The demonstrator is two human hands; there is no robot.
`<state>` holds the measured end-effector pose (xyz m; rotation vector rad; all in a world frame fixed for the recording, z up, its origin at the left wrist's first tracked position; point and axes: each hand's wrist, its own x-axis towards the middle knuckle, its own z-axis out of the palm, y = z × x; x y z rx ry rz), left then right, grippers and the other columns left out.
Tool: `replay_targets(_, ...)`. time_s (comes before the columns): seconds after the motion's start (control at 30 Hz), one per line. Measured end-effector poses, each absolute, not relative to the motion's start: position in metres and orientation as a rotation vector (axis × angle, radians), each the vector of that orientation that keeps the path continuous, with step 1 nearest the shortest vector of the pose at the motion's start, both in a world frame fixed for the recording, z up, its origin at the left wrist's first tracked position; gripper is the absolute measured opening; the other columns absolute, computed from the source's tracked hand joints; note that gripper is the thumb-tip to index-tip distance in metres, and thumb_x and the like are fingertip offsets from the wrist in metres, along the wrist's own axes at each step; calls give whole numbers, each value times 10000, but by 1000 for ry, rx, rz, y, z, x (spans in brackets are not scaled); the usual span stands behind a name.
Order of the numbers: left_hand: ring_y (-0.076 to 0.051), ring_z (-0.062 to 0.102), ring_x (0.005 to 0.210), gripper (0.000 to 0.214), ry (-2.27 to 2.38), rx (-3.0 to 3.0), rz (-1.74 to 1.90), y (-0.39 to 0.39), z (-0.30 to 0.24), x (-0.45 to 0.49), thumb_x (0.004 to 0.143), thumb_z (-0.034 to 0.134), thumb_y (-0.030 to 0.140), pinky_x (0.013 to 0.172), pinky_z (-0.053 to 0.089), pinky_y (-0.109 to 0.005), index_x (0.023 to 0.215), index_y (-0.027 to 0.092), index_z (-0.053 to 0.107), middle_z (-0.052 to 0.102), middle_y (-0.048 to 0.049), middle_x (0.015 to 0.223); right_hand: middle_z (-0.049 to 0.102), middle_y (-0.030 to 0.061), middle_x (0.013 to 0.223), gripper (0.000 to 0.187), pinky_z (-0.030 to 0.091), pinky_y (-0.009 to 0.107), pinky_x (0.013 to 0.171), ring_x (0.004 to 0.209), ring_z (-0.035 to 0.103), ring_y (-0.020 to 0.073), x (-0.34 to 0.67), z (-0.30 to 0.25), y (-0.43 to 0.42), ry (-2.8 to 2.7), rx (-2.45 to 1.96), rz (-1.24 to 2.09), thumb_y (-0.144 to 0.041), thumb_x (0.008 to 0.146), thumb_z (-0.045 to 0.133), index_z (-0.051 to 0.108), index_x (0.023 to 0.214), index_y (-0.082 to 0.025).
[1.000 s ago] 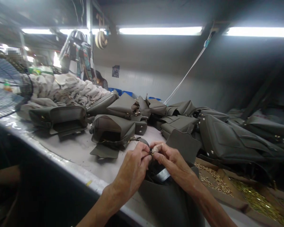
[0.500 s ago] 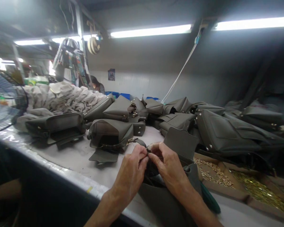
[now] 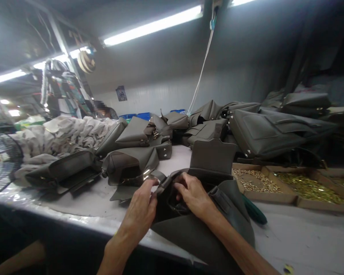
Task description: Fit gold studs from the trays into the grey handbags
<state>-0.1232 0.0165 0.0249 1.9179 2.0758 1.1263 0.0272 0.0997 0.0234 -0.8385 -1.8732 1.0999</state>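
Observation:
An olive-grey handbag [image 3: 189, 233] lies open in front of me, its flap [image 3: 213, 156] raised at the back. At the bag's left side, my left hand [image 3: 140, 204] pinches a short strap [image 3: 160, 177] with metal fittings. My right hand [image 3: 193, 193] is bent over the bag's upper edge, thumb and fingers closed on the rim; the fingertips are partly hidden inside the opening. Just beyond my left hand another open handbag [image 3: 137, 156] of the same colour rests on the table.
Cardboard trays hold small gold studs [image 3: 256, 181] and gold metal pieces [image 3: 309, 187] at the right. More grey handbags [image 3: 266, 130] are heaped behind. Pale crumpled cloth [image 3: 65, 133] and a fan [image 3: 2, 164] stand left. A dark green object [image 3: 255, 210] lies beside the bag. A person [image 3: 104, 110] is in the background.
My hands, which were together at the strap, have moved apart. The left has gone left and lower with the strap; the right now grips the bag's rim. The view has tilted and shifted.

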Motion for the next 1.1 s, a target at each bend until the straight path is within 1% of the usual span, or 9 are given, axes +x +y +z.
replay_targets(0.1,-223,527,1151,412,1903,1806,1162,18,23,-125,871,378,155,980,397,-368,1275,178,455,571,-91,1221,604,-3,621,62,417,216,485,541,581,125,24,15,102,-1777,-758,1200,-162,815,506,550,771,-163)
replay_targets(0.2,-213,506,1190,416,1759,1783,1204,21,26,-121,893,414,223,961,411,-319,1307,191,438,565,-76,1251,599,2,660,77,458,218,521,603,601,130,25,11,102,-1673,-670,1255,-223,823,518,535,780,-161)
replay_targets(0.33,-186,577,1044,304,1679,1804,1225,29,30,-117,882,452,221,880,441,-281,1179,194,510,624,-46,1129,591,7,708,163,515,253,579,624,605,131,28,10,101,-1567,-576,1324,-318,840,535,528,814,-157)
replay_targets(0.43,-180,603,944,208,1739,1814,1265,35,30,-113,843,490,194,828,449,-274,1045,187,542,651,-28,999,587,8,720,191,523,258,587,618,594,126,29,11,100,-1479,-516,1414,-340,826,583,539,820,-155)
replay_targets(0.53,-191,616,892,148,1847,1835,1299,42,27,-112,831,499,217,774,453,-274,966,178,544,656,-29,916,594,10,719,203,527,261,611,637,593,129,30,12,100,-1423,-469,1475,-344,809,622,547,809,-155)
replay_targets(0.77,-169,588,710,241,1967,1783,1413,53,23,-113,855,522,400,659,440,-243,943,181,570,638,2,776,588,-18,687,87,483,241,612,614,569,121,34,9,102,-1574,-490,1327,-249,809,598,565,781,-174)
replay_targets(0.87,-151,532,684,237,2013,1750,1504,59,22,-111,875,487,396,658,413,-232,866,176,573,571,15,726,596,-17,708,34,461,246,635,650,568,131,36,6,101,-1648,-568,1195,-209,819,570,582,803,-182)
replay_targets(0.97,-131,473,638,263,2012,1719,1564,64,21,-107,891,466,396,630,380,-222,790,171,559,495,31,665,616,-10,746,34,454,256,669,680,570,141,35,3,101,-1668,-610,1108,-203,824,567,597,818,-189)
replay_targets(1.1,-115,431,598,317,1950,1678,1581,68,20,-106,899,463,424,586,347,-214,760,163,577,483,38,626,645,0,817,39,446,265,725,746,585,156,32,0,104,-1672,-622,1022,-212,830,581,614,828,-192)
